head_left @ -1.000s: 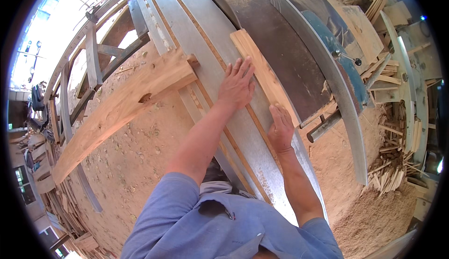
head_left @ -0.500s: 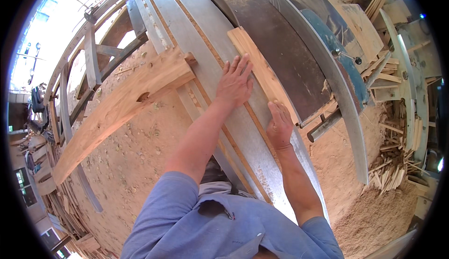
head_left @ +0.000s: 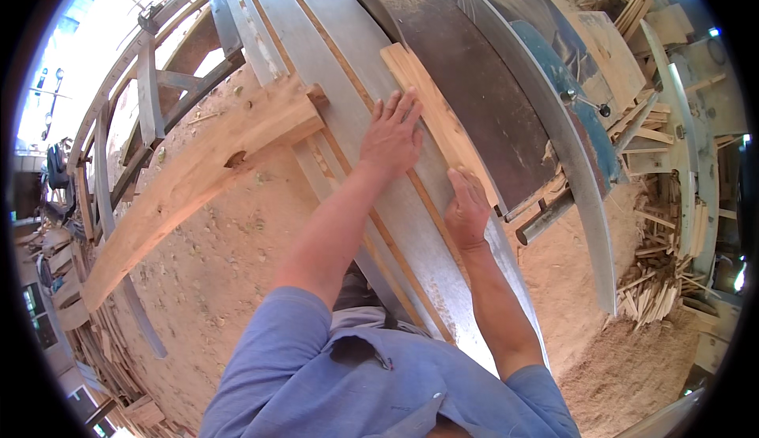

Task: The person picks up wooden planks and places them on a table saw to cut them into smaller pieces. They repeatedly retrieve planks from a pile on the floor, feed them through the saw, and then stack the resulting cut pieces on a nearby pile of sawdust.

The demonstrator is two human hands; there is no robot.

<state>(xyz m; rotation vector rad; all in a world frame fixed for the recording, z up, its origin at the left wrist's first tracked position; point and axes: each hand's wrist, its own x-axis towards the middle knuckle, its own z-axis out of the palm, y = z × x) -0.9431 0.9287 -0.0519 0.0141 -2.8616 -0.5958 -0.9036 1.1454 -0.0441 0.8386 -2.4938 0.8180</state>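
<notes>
A long pale wooden board point(head_left: 439, 114) lies lengthwise on the metal table of a woodworking machine point(head_left: 427, 224). My left hand point(head_left: 393, 134) rests flat with spread fingers, its fingertips on the board's left edge about midway along. Closer to me, my right hand point(head_left: 468, 210) has its fingers drawn together on the near part of the board, gripping its edge; the underside of that grip is hidden. The board's far end lies beside a dark curved guard or blade point(head_left: 375, 3).
A thick wooden beam point(head_left: 213, 153) slants off the table's left side. To the right run a dark metal plate point(head_left: 482, 82), a curved steel fence point(head_left: 553, 122) and a round bar point(head_left: 545, 218). Sawdust point(head_left: 632, 367) and offcuts point(head_left: 652, 300) are heaped at the right.
The board and both hands have slid slightly away from me along the table. My head view has shifted a little. Both hands keep their contact with the board.
</notes>
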